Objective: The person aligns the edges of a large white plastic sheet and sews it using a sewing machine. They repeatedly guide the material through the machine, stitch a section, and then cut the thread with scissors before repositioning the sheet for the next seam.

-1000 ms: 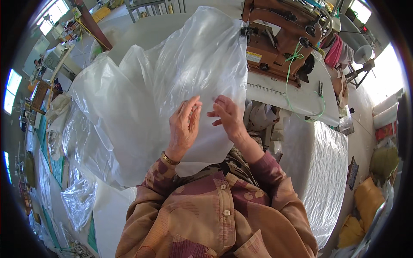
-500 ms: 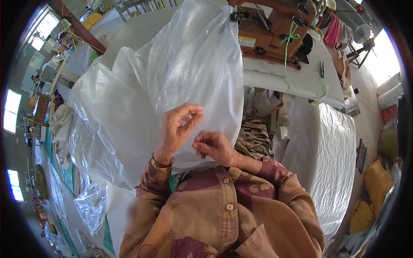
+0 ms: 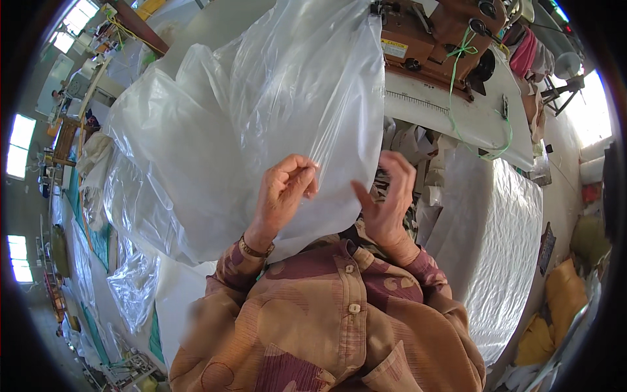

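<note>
A large translucent white plastic sheet (image 3: 189, 150) spreads over the work table and hangs down in front of me. Over its near part is my left hand (image 3: 285, 196), thumb and fingertips pinched together. What they hold, if anything, is too small to make out. To its right my right hand (image 3: 390, 206) is raised at the sheet's right edge, fingers curved and thumb apart, with nothing seen in it. Beyond the sheet's far right edge stands a brown sewing machine (image 3: 408, 36). Green string (image 3: 462, 49) is tied on it and trails down over the table.
A ruler scale (image 3: 418, 99) runs along the machine's pale table (image 3: 473, 127). On the right lies a thick pile of shiny white sheeting (image 3: 506, 235). Yellow cloth (image 3: 565, 297) lies at the far right. More crumpled clear plastic (image 3: 134, 287) is at the left.
My right hand has moved right, away from the left, and its fingers have opened. My left hand has shifted slightly right, its fingertips pinched closer. The whole view has shifted a little.
</note>
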A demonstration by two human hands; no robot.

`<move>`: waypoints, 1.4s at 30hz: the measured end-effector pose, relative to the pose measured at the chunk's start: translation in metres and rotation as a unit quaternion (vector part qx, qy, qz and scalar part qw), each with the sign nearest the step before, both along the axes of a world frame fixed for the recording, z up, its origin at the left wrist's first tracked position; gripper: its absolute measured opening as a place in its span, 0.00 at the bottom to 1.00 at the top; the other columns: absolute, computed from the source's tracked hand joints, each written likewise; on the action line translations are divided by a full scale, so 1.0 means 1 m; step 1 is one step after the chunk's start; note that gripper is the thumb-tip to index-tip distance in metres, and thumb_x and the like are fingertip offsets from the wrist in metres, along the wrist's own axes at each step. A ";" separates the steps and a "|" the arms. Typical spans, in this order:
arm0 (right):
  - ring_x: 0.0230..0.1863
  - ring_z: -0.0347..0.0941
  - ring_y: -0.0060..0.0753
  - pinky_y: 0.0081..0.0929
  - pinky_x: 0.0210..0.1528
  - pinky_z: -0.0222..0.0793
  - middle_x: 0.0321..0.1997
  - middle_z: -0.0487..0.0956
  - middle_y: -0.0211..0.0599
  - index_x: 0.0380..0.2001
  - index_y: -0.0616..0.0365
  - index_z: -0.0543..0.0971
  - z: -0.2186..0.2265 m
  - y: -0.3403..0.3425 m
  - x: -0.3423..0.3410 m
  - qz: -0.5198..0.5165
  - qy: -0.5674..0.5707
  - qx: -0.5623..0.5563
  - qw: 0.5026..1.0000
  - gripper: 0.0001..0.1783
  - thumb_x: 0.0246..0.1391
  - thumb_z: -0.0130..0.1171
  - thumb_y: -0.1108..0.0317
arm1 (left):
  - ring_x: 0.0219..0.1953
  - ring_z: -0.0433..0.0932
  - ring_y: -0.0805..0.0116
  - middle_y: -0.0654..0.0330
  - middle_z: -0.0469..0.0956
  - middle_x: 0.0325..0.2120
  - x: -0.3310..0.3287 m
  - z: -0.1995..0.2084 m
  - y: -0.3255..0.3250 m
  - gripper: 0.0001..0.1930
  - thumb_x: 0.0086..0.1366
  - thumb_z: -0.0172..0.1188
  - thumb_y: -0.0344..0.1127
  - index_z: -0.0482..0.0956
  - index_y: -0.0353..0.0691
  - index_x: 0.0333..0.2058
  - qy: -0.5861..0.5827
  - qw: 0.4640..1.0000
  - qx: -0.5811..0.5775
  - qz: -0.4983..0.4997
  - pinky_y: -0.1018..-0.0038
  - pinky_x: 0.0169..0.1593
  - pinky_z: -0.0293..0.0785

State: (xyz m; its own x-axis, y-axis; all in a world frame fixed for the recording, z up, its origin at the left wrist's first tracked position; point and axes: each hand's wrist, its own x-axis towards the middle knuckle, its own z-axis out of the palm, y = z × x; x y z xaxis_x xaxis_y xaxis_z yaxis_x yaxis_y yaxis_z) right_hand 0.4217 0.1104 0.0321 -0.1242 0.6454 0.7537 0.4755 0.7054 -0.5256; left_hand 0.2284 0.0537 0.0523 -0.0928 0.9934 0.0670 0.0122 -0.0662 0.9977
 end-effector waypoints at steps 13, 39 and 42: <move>0.27 0.74 0.47 0.38 0.35 0.70 0.22 0.74 0.41 0.29 0.61 0.75 0.007 -0.035 0.001 0.299 -0.061 -0.186 0.934 0.06 0.55 0.62 0.71 | 0.22 0.70 0.75 0.60 0.72 0.21 0.020 0.033 -0.004 0.03 0.70 0.54 0.24 0.75 0.32 0.40 0.283 0.955 0.079 -0.038 0.77 0.29 0.69; 0.43 0.79 0.43 0.35 0.47 0.73 0.44 0.80 0.46 0.45 0.63 0.75 -0.073 0.063 -0.105 0.162 0.062 -0.381 0.908 0.16 0.58 0.61 0.65 | 0.20 0.71 0.82 0.62 0.78 0.30 0.010 0.044 -0.037 0.19 0.69 0.54 0.25 0.74 0.31 0.58 0.123 0.986 0.027 0.110 0.84 0.26 0.69; 0.40 0.79 0.41 0.35 0.45 0.74 0.42 0.81 0.42 0.42 0.61 0.78 -0.106 0.077 -0.155 0.399 -0.112 -0.283 0.865 0.12 0.57 0.61 0.67 | 0.21 0.71 0.80 0.59 0.77 0.33 0.022 0.048 -0.033 0.18 0.71 0.50 0.27 0.74 0.31 0.57 0.159 0.978 0.083 0.106 0.81 0.27 0.72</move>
State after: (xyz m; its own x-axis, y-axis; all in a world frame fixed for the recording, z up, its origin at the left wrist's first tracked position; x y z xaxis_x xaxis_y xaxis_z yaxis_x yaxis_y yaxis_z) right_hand 0.2671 0.1872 -0.0738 -0.8025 0.5446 0.2438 0.0909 0.5155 -0.8521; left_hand 0.2507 0.0209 0.1001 -0.2441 0.9268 0.2855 0.3504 -0.1902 0.9171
